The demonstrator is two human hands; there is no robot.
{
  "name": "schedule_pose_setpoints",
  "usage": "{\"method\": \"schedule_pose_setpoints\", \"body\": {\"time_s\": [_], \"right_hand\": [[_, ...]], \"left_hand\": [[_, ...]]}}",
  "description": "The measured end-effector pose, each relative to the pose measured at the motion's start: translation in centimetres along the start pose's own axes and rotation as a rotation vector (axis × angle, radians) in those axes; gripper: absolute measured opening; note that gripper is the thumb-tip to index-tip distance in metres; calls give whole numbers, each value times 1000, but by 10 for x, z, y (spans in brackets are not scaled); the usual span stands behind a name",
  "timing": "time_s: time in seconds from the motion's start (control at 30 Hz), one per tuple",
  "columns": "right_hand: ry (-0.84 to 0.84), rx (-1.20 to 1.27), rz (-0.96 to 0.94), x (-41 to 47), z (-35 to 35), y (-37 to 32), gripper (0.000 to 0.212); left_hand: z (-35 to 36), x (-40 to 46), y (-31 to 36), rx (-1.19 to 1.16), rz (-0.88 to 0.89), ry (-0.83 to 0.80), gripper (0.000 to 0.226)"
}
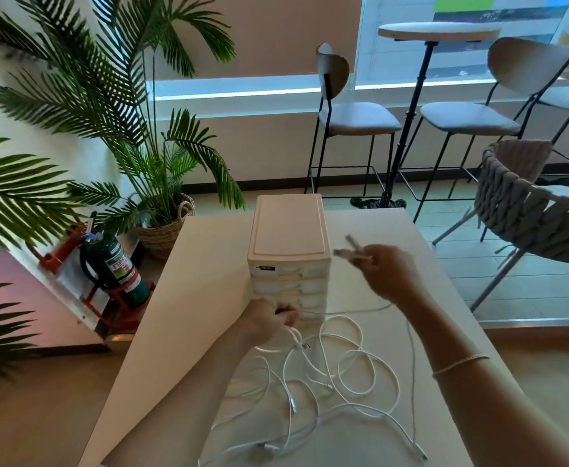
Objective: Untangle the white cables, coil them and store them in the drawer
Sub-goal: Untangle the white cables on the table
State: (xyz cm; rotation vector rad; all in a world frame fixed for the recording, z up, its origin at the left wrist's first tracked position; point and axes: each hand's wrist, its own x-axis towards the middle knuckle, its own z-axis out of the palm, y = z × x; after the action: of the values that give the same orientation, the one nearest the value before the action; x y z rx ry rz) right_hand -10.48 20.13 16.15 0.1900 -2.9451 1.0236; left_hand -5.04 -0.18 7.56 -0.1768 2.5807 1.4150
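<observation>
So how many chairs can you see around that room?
3, perhaps more out of frame. A tall black-legged stool with a pale seat stands left of the round high table, a second tall stool stands right of it, and a woven rope armchair sits nearer, at the right edge.

drawer unit (288,230): 1 | table (188,298): 1 | hands: 2 | fire extinguisher (116,267): 1

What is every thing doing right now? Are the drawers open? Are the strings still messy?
Cream plastic drawer box: upright on the table, all drawers shut.
Loose white cables: tangled in loops on the pale table.
Left hand: grips a bunch of cable in front of the drawers.
Right hand: raised, pinches two blurred cable ends.
Thin white cable strand: runs between both hands.
</observation>
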Motion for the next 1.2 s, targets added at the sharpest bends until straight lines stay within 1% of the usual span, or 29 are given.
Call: {"method": "schedule_pose_setpoints", "body": {"time_s": [0.07,0.13,0.23,0.3,0.37,0.43,0.5,0.53,0.63,0.7,0.8,0.87,0.93,1.07,1.2], "right_hand": [[-215,-43,-42,-10,16,-15,35],[-365,-44,4,-17,30,-20,43],[-425,-13,53,-19,38,-17,39],[-415,15,48,-19,38,-14,25],[-334,77,40,-17,37,-12,19],[-150,147,69,-11,32,-8,21],[40,234,123,-5,23,-2,23],[107,279,151,-1,18,1,24],[224,300,194,4,8,4,25],[309,311,204,6,1,5,25],[443,404,207,9,-21,5,27],[395,434,189,10,-34,3,26],[277,421,176,9,-36,-1,23],[88,329,135,0,-24,-2,18],[-63,195,98,-9,-20,4,18]], "left_hand": [[3,2,15,18,64,-14,9],[5,4,27,77,134,15,13],[3,2,33,112,226,96,16],[1,-1,34,106,229,135,16],[-1,-2,32,117,215,165,14],[-3,-3,25,145,189,147,14],[-4,-5,15,214,149,88,13],[-4,-7,9,247,131,57,13],[-3,-8,-9,341,69,-38,14],[-2,-10,-22,454,3,-118,16],[1,-17,-51,604,-65,-203,19],[4,-20,-67,609,-57,-221,19],[8,-19,-69,570,-57,-188,19],[13,-9,-54,459,-47,-114,15],[6,-3,-49,460,-29,-95,19]]}}
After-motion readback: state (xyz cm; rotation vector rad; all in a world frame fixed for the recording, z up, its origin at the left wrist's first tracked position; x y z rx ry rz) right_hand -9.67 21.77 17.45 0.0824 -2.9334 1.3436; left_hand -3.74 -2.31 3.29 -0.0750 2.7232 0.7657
